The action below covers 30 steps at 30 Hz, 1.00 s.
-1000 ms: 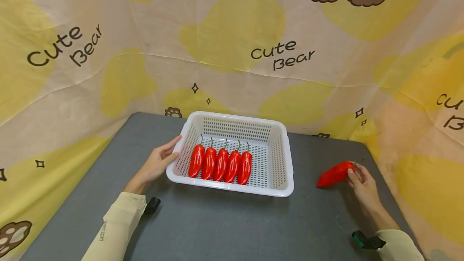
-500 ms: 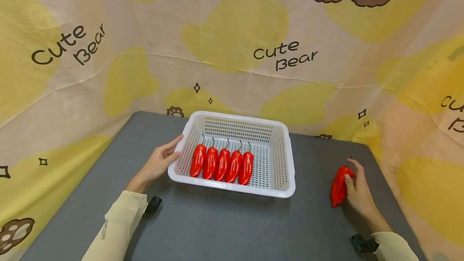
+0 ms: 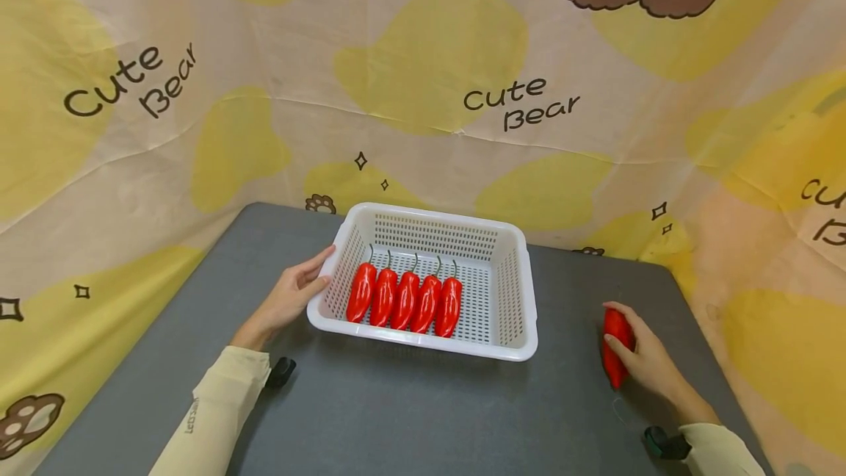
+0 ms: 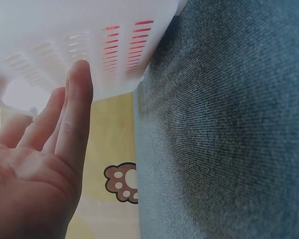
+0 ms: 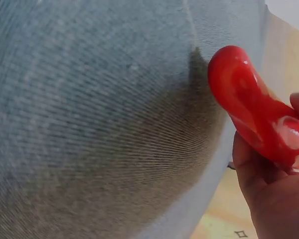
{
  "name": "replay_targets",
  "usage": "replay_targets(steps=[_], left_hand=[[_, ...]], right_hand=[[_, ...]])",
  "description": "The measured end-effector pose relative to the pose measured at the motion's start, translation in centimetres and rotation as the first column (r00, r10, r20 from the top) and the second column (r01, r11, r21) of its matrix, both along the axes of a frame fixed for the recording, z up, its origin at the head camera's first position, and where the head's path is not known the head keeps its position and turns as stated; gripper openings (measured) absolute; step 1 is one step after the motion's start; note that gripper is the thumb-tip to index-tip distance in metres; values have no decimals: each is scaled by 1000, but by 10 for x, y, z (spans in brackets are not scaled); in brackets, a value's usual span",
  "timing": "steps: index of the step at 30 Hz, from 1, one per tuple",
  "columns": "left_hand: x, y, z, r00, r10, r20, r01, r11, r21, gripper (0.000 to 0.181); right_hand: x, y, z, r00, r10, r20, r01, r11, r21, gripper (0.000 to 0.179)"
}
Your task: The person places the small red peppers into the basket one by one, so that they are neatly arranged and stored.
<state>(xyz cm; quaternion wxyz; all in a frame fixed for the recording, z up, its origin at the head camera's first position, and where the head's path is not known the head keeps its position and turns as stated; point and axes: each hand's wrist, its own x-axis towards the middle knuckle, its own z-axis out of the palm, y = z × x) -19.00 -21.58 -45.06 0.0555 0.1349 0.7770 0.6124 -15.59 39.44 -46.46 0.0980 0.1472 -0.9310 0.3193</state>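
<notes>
Against the outer left wall of a white plastic basket [image 3: 432, 340], my left hand [image 3: 291, 296] rests with fingers and thumb at the side. The left wrist view shows the fingers [image 4: 74, 119] straight beside the slotted wall. A row of several glossy red chili peppers [image 3: 405, 301] lies in the basket, green stems pointing away from me. Over at the right of the table, my right hand [image 3: 644, 358] holds another red chili pepper [image 3: 615, 358] between thumb and fingers. Its tapered end points toward me, and the fingers cover part of its body.
A dark grey table [image 3: 423, 417] carries the basket near its back edge. Patterned fabric [image 3: 410, 94] with bear lettering hangs behind and at both sides. A thin pale thread [image 3: 617, 410] lies near the right hand, and dark wrist devices [image 3: 664, 444] sit by the cuffs.
My right hand has turned its chili pepper from pointing left to pointing toward me, and the fingers have shifted over it. The left hand and basket stay in place.
</notes>
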Motion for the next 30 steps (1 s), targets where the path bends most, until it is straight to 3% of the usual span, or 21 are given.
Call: replay_targets(steps=[5, 9, 14, 18, 23, 30], left_hand=[[0, 0, 0, 1000, 5, 1, -5, 1000, -11, 62], [1, 0, -1, 1000, 7, 1, -7, 1000, -20, 62], [0, -1, -2, 1000, 7, -11, -7, 1000, -8, 62], [-1, 0, -2, 1000, 5, -8, -5, 1000, -13, 62], [-1, 1, -2, 1000, 0, 4, 0, 1000, -5, 62], [0, 1, -1, 1000, 21, 7, -21, 1000, -24, 62]], right_hand=[[1, -2, 7, 998, 0, -64, 0, 1000, 13, 44], [3, -6, 14, 999, 34, 12, -33, 998, -60, 40], [3, -13, 20, 985, 149, 85, -134, 978, -159, 46], [1, -20, 24, 977, 202, 70, -185, 964, -193, 45], [-1, -26, 31, 982, 176, 72, -159, 967, -197, 49], [-5, -31, 38, 975, 221, 19, -212, 952, -220, 47]])
